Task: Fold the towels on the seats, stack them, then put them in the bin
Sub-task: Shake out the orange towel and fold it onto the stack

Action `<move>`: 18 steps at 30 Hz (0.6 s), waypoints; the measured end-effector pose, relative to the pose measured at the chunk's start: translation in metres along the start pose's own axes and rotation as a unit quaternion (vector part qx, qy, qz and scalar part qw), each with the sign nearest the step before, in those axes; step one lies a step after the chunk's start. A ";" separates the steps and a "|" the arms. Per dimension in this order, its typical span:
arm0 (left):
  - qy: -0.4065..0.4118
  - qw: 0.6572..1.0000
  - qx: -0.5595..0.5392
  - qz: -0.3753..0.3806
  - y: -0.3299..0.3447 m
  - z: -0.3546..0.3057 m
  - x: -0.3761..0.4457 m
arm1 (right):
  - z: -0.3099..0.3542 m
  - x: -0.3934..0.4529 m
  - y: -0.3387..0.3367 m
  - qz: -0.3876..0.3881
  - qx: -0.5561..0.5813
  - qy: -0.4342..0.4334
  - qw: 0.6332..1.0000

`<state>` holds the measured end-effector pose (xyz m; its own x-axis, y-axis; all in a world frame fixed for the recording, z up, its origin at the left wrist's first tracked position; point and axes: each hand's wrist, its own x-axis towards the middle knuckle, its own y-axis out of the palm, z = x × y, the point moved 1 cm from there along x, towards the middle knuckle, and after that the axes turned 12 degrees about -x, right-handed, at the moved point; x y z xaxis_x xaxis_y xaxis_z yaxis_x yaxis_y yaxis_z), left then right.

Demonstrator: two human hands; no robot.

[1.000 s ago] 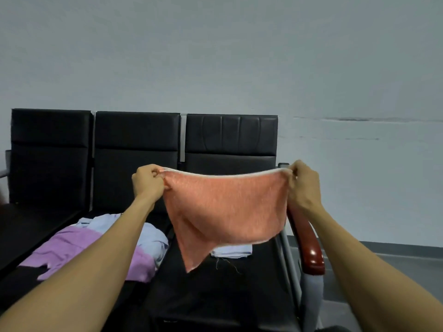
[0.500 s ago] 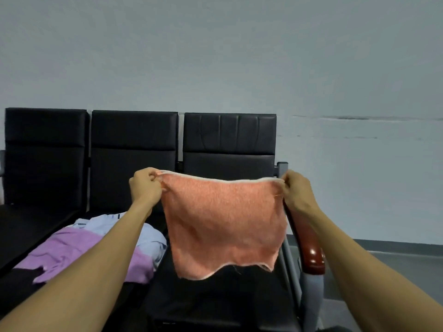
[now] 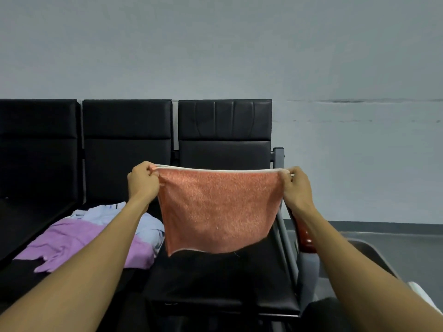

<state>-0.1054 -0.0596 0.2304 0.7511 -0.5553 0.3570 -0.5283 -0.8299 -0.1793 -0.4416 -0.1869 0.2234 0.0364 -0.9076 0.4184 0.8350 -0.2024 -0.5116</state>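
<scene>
Orange towel hangs limp, light, soft; left hand and right hand pinch its top corners, best hold.

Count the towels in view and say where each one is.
3. The orange towel hangs in the air, pinched by the left hand and the right hand. The purple towel and the light blue towel lie heaped on the middle seat. Others may be hidden behind the orange one.
</scene>
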 end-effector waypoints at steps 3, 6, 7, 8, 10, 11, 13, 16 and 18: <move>0.017 0.999 0.031 0.012 0.001 0.001 -0.013 | 0.000 -0.013 -0.002 -0.027 0.013 0.009 0.999; 0.019 0.999 0.045 0.007 0.001 0.004 -0.022 | 0.004 -0.022 -0.003 -0.058 0.010 0.010 0.998; 0.021 0.999 0.047 0.006 0.003 0.005 -0.023 | 0.004 -0.023 -0.003 -0.065 0.012 0.012 0.998; 0.020 0.998 0.051 0.008 0.005 0.007 -0.023 | 0.005 -0.024 -0.003 -0.069 0.013 0.015 0.997; 0.015 0.998 0.060 0.016 0.011 0.013 -0.023 | 0.002 -0.022 0.001 -0.071 0.009 0.022 0.997; 0.010 0.997 0.070 0.023 0.015 0.018 -0.022 | -0.003 -0.020 0.006 -0.068 0.008 0.027 0.997; -0.011 0.995 0.091 0.038 0.026 0.038 -0.018 | -0.017 -0.015 0.019 -0.058 0.001 0.039 0.998; -0.047 0.989 0.129 0.063 0.042 0.074 -0.016 | -0.043 -0.016 0.044 -0.034 -0.028 0.055 0.998; -0.066 0.984 0.148 0.079 0.058 0.108 -0.016 | -0.070 -0.014 0.068 -0.021 -0.050 0.070 0.996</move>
<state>-0.1050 -0.1051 0.1152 0.7241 -0.6643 0.1853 -0.5187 -0.7016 -0.4886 -0.4237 -0.2133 0.1306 -0.0809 -0.9383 0.3362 0.7747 -0.2714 -0.5712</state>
